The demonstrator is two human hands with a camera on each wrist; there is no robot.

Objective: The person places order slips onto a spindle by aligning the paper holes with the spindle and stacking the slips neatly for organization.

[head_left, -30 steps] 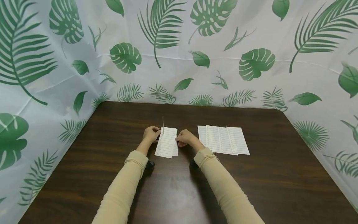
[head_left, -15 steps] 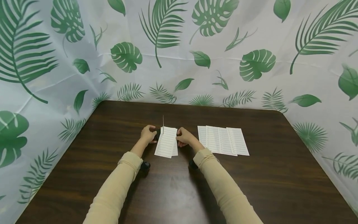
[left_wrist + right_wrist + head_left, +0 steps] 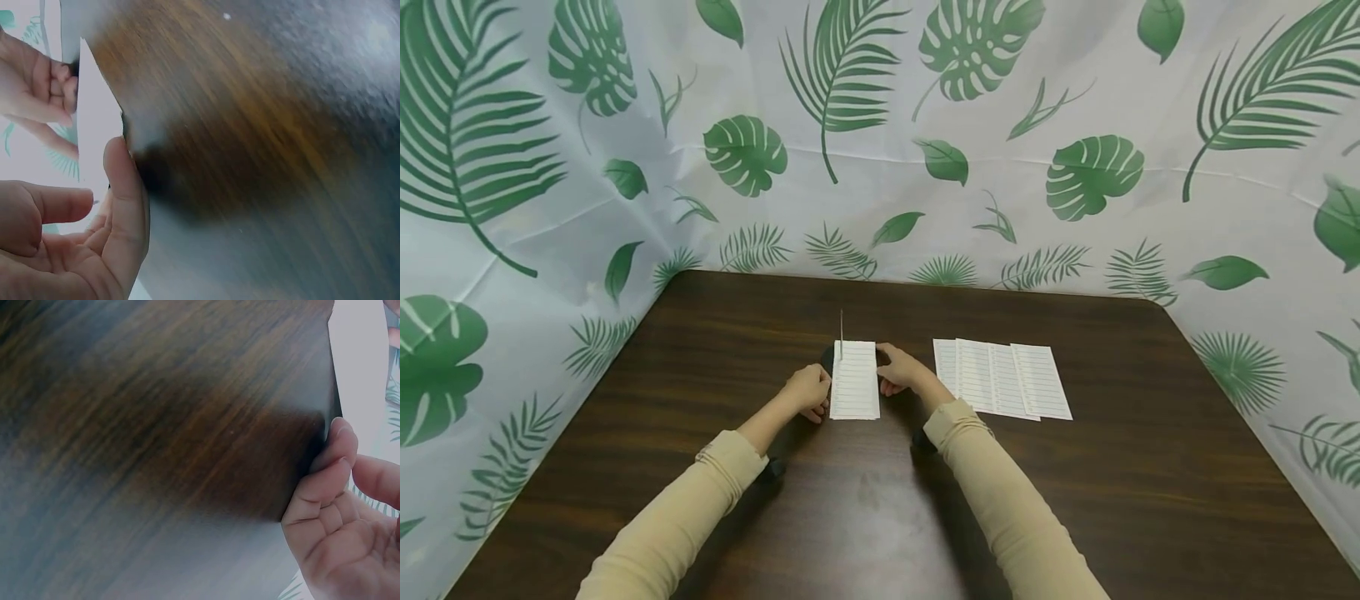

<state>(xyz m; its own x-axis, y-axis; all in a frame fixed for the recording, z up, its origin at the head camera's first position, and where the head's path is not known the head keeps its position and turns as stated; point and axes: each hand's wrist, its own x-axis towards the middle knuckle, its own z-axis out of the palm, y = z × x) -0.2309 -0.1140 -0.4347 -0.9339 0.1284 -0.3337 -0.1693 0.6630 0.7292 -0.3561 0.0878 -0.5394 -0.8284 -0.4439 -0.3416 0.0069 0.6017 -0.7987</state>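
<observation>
White ruled paper cards [image 3: 855, 383] lie in a squared stack, with a thin upright metal spike [image 3: 841, 329] rising at their upper left. Part of the spike's dark base [image 3: 827, 358] shows past the cards' left edge; the rest is hidden. My left hand [image 3: 808, 389] is at the stack's left edge; in the left wrist view an extended finger [image 3: 122, 169] touches the card edge, the thumb apart. At the right edge, my right hand [image 3: 904, 371] pinches the cards between thumb and fingers, as the right wrist view shows.
Several more ruled cards [image 3: 1000, 379] overlap in a fanned row right of my right hand. The dark wooden table [image 3: 1112, 500] reaches back to a white leaf-print cloth [image 3: 880, 192]. Dark wrist devices [image 3: 771, 469] hang under both cuffs.
The top card has turned from a slant to line up with the one under it. My left hand left the dark base and moved down along the left edge; my right hand barely moved.
</observation>
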